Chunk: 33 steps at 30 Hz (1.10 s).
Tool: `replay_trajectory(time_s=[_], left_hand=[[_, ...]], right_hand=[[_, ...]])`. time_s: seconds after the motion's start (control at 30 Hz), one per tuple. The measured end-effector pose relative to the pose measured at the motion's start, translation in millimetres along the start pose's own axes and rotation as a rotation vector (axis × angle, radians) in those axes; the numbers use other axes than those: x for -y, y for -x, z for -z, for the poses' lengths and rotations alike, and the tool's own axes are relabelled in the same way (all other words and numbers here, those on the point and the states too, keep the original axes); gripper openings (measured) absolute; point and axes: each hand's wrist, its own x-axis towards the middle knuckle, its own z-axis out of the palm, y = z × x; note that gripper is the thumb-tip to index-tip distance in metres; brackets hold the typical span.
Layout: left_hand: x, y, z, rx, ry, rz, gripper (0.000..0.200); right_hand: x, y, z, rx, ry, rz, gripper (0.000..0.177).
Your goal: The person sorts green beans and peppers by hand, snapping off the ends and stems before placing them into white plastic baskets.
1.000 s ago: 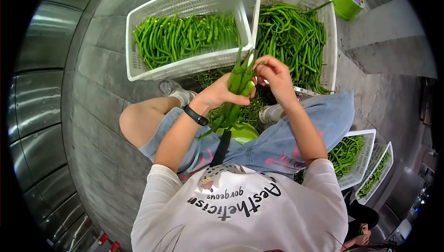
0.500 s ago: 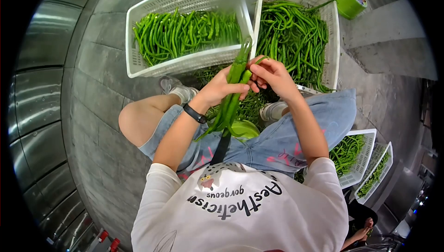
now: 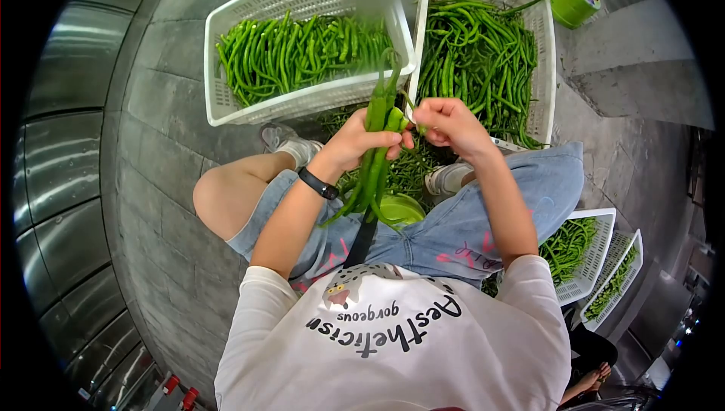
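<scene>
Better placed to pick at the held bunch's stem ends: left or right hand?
Right, likely: the right hand sits beside the bunch of green peppers, fingertips pinching a small green piece. The left hand is wrapped round the bunch.

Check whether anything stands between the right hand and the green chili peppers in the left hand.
Partly: fingertips of the left hand, curled round the green chili peppers, jut toward the right hand. Besides them and a thin green strand, nothing visible stands in the narrow gap.
</scene>
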Motion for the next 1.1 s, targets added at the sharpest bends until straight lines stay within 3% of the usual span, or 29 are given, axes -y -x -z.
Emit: replay_trajectory(time_s=[0.03, 0.1, 0.2, 0.3, 0.53, 0.7, 0.77, 0.8, 0.9, 1.0, 1.03, 1.1], left_hand=[[-1, 1, 1, 0.021, -0.043, 0.019, 0.032], [-4, 2, 2, 0.062, -0.129, 0.057, 0.035], [0, 0, 0, 0.118, -0.238, 0.115, 0.039], [1, 0, -11, 0.093, -0.301, 0.136, 0.040], [-6, 6, -20, 0.144, -0.264, 0.061, 0.030], [-1, 4, -9, 0.144, -0.214, 0.062, 0.025], [4, 4, -4, 0.149, -0.215, 0.063, 0.026], [5, 6, -3, 0.159, -0.222, 0.067, 0.028], [2, 9, -2, 0.235, -0.225, 0.119, 0.031], [-4, 11, -2, 0.325, -0.221, 0.181, 0.032], [-5, 12, -2, 0.354, -0.223, 0.200, 0.032], [-1, 12, -1, 0.348, -0.189, 0.193, 0.032]], right_hand=[[9, 4, 3, 0.036, 0.287, -0.012, 0.024], [3, 1, -1, -0.049, 0.329, 0.229, 0.020], [15, 4, -14, -0.161, 0.278, 0.281, 0.019], [1, 0, -10, -0.198, 0.293, 0.195, 0.018], [-5, 1, -7, -0.022, -0.380, 0.036, 0.016], [-1, 3, -3, 0.189, -0.786, 0.146, 0.024], [16, 8, -3, 0.121, -0.662, 0.221, 0.026], [17, 9, 6, 0.149, -0.452, 0.236, 0.029], [24, 15, 21, 0.122, 0.354, 0.023, 0.020], [10, 7, -2, 0.050, 0.322, 0.244, 0.017], [7, 3, -3, 0.122, 0.335, 0.271, 0.019], [8, 7, -10, 0.180, 0.262, 0.133, 0.019]])
